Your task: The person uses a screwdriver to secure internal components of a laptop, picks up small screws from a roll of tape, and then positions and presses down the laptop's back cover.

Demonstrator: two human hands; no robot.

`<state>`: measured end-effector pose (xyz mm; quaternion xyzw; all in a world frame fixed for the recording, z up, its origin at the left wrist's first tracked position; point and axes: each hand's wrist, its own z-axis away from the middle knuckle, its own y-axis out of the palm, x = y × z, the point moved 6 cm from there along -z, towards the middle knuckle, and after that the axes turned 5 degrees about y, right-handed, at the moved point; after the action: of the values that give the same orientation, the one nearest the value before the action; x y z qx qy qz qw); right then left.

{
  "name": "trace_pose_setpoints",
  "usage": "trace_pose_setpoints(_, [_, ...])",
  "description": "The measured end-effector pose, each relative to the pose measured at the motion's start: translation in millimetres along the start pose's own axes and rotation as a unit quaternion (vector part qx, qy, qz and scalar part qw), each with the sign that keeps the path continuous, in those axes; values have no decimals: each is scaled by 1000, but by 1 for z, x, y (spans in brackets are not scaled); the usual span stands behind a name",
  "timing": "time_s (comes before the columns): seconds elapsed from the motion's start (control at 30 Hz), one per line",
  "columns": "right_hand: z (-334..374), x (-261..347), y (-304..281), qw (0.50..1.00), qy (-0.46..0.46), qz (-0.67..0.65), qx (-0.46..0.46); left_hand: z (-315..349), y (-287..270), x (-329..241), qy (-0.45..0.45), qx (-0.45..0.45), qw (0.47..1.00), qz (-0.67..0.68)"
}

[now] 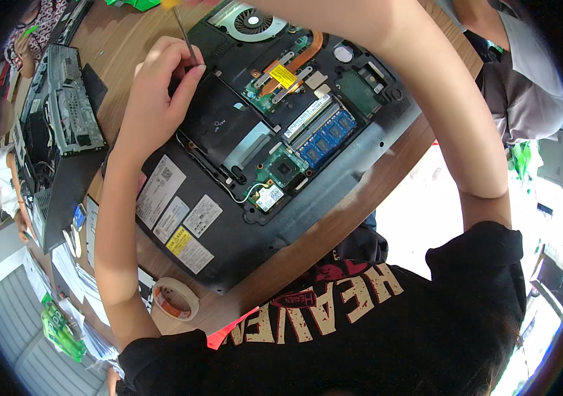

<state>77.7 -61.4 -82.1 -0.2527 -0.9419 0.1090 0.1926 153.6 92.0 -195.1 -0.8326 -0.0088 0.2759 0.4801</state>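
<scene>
While a black shirt point(387, 350) with big cream block lettering is being worn, a tape roll point(191, 298) with a printed inner ring is being kept just beside the laptop's near corner. The laptop base point(245, 254) is being supported underside-up by a wooden table point(120, 39), inner parts exposed. White labels point(161, 188) and a yellow-and-white label point(189, 249) are being displayed on it, fine print too small to read. Farther up, a blue memory module point(331, 135) and a yellow sticker point(283, 77) on the copper heat pipe are being shown. A screwdriver shaft point(186, 36) is being pinched near its lower end by the left hand point(159, 99), thumb against finger. The right hand is being cropped out past the upper edge; its grip cannot be told. Beyond, at left, an opened dark device point(73, 105) is being seen, with a white-clad person point(5, 175) past it.
</scene>
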Motion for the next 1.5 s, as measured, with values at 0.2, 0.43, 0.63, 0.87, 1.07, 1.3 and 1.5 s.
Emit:
trace_pose_setpoints(0.2, [-10, -24, -16, 978, 194, -40, 66, 23, -43, -23, 5, -8, 994, -110])
trace_pose_setpoints(0.43, [-34, 15, -2, 945, 230, -27, 230, 90, -108, -80, -140, -62, 987, -51])
trace_pose_setpoints(0.63, [58, 19, 100, 876, 75, 113, 464, 166, -108, -123, -227, -34, 973, 6])
trace_pose_setpoints(0.87, [46, 12, -2, 964, 160, 4, 214, 176, -60, -160, -143, -142, 979, -27])
trace_pose_setpoints(1.07, [122, 65, -132, 961, 234, -78, -128, 165, 51, -140, -233, -135, 885, 380])
trace_pose_setpoints(1.3, [292, 161, -231, 811, 447, 86, -367, 130, 99, -162, -62, 95, 831, 545])
trace_pose_setpoints(1.5, [311, 211, -243, 811, 444, 71, -374, 125, 108, -235, -163, 71, 858, 483])
